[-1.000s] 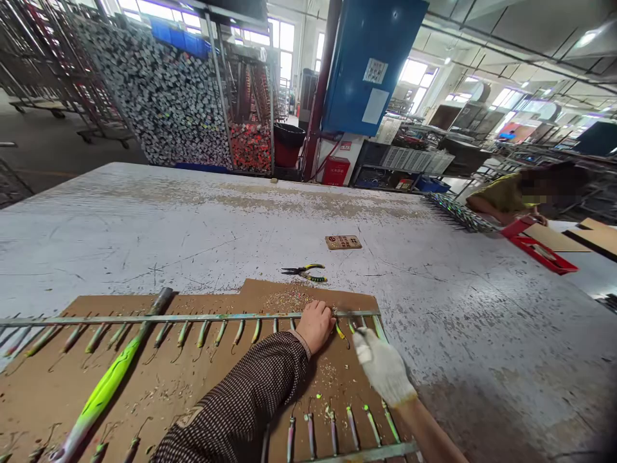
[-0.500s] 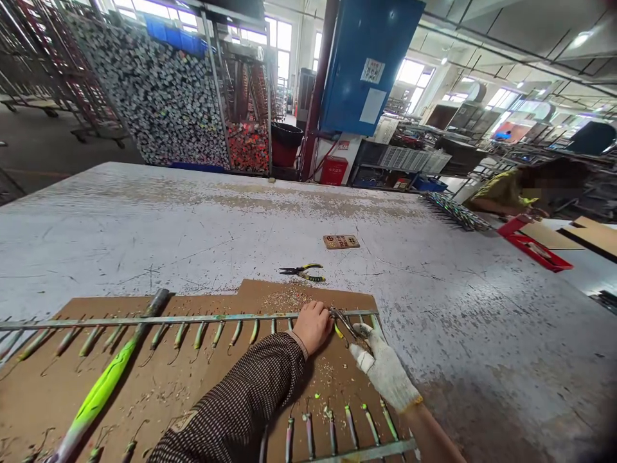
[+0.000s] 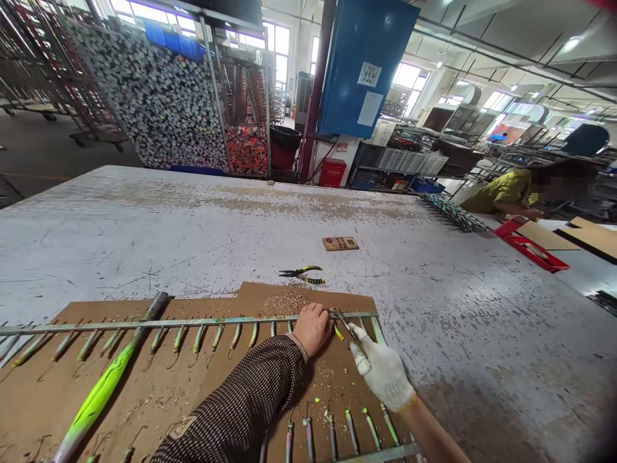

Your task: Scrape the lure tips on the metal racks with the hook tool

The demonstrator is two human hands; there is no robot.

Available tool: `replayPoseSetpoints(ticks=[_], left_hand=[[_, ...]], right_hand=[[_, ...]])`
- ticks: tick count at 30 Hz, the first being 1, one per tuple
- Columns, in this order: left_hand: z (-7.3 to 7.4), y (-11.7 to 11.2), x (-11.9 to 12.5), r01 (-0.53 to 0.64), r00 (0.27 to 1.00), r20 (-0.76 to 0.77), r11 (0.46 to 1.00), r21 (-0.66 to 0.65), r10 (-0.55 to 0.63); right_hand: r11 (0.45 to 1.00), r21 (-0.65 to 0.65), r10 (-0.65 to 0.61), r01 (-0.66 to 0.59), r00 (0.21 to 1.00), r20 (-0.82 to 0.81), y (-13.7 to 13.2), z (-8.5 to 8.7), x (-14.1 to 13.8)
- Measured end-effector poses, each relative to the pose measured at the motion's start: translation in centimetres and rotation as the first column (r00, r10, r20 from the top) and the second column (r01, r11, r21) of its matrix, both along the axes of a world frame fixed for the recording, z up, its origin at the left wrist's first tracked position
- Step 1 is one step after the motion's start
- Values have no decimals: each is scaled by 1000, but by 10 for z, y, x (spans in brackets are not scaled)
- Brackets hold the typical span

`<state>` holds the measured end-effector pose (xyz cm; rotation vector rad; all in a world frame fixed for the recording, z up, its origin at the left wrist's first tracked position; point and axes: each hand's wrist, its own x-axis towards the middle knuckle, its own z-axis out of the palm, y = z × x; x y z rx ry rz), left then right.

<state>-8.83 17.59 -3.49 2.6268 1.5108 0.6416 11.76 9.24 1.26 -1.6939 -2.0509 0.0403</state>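
My bare left hand [image 3: 312,329], in a dark checked sleeve, is closed over the long metal bar [image 3: 216,320]; its fingers hide what they hold. In my right hand [image 3: 383,370], gloved in white, is a pair of metal pliers [image 3: 343,319], with the jaws close to the left fingertips. A small yellow-green piece [image 3: 339,332] shows between the hands, below the bar. Along the bar hang several slim painted fishing lures [image 3: 199,337] with wire hooks. A second bar [image 3: 385,454] at the bottom right carries similar lures [image 3: 351,429].
Brown cardboard [image 3: 187,392] lies under the bars, strewn with paint chips. A green-painted rod [image 3: 108,379] crosses it at left. Beyond are yellow-black pliers [image 3: 303,274] and a patterned phone-shaped object [image 3: 340,244]. A person in yellow [image 3: 506,193] sits far right near a red tray [image 3: 535,251].
The gloved right hand has closed further round the pliers, its fingers drawing nearer the thumb. My left hand stays in place at the bar. The view has shifted slightly.
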Motion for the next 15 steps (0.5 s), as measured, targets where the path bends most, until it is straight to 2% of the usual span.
replayPoseSetpoints(ticks=[3, 5, 9, 13, 15], left_hand=[[-2, 0, 1, 0, 1000, 3, 1000, 16, 0], [-3, 1, 1, -2, 1000, 5, 1000, 25, 2], [-2, 1, 1, -15, 1000, 8, 1000, 14, 15], [0, 1, 1, 0, 1000, 19, 1000, -16, 1], [2, 0, 1, -2, 1000, 22, 1000, -25, 2]], right_hand=[[994, 108, 18, -9, 996, -84, -1, -2, 2], [985, 174, 30, -19, 998, -62, -1, -1, 3], [985, 136, 83, -104, 986, 146, -1, 2, 4], [979, 196, 44, -53, 998, 50, -2, 9, 4], [972, 228, 43, -57, 997, 67, -2, 10, 4]])
